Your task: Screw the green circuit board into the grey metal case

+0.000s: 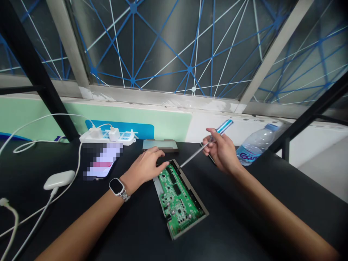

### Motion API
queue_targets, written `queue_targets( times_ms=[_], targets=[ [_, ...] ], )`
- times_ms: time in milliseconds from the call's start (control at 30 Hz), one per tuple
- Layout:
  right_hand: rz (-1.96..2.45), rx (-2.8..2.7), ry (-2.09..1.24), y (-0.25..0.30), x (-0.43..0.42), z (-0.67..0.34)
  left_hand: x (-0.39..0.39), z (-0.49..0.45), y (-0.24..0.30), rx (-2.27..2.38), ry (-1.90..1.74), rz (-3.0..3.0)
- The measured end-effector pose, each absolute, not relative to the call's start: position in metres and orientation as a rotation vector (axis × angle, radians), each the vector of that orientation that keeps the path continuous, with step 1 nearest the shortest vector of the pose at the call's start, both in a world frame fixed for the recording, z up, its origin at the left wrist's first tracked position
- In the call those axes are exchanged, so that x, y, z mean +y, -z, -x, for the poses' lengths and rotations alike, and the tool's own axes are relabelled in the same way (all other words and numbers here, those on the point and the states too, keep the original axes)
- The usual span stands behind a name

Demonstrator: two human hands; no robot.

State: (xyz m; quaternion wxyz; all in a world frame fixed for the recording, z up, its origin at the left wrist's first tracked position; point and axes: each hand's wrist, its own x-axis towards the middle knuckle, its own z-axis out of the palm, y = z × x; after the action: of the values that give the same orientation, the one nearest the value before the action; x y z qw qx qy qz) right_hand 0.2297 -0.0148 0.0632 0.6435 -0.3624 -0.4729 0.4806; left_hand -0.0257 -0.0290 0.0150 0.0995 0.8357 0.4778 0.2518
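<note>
A green circuit board (178,208) sits in a shallow metal case (190,229) on the black table, slanting toward me. My left hand (145,166) lies at the case's far left corner, fingers apart, its thumb reaching the far edge. My right hand (221,150) grips a screwdriver (194,156) with a clear, blue-striped handle. Its long shaft slopes down to the left, and the tip meets or nearly meets the case's far right rim. Just beyond my left fingers lies a flat metal cover (171,145).
A phone (108,161), a white power strip (123,137) with plugs, a white charging case (59,179) and loose white cables (40,217) occupy the left side. A water bottle (257,144) leans at the right, near a black frame leg (310,116). Another thin dark object is partly hidden behind my right hand.
</note>
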Motion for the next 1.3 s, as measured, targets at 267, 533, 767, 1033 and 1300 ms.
queue_targets(
  times_ms=[267, 533, 767, 1033, 1300],
  targets=[
    [0.922, -0.699, -1.456, -0.019, -0.034, -0.274, -0.053, -0.013, -0.012, 0.828, -0.592, -2.649],
    [0.919, -0.803, -1.48, -0.021, -0.047, -0.253, -0.059, -0.02, -0.025, 1.121, -0.477, -2.769],
    [0.939, -0.79, -1.496, -0.019, -0.049, -0.251, -0.062, 0.006, -0.034, 1.595, -0.169, -2.713],
    [0.941, -0.82, -1.534, -0.014, -0.054, -0.24, -0.05, 0.01, -0.024, 1.674, -0.271, -2.608],
    [0.937, -0.853, -1.543, -0.012, -0.06, -0.235, -0.048, 0.009, -0.013, 1.817, -0.423, -2.418]
  ],
)
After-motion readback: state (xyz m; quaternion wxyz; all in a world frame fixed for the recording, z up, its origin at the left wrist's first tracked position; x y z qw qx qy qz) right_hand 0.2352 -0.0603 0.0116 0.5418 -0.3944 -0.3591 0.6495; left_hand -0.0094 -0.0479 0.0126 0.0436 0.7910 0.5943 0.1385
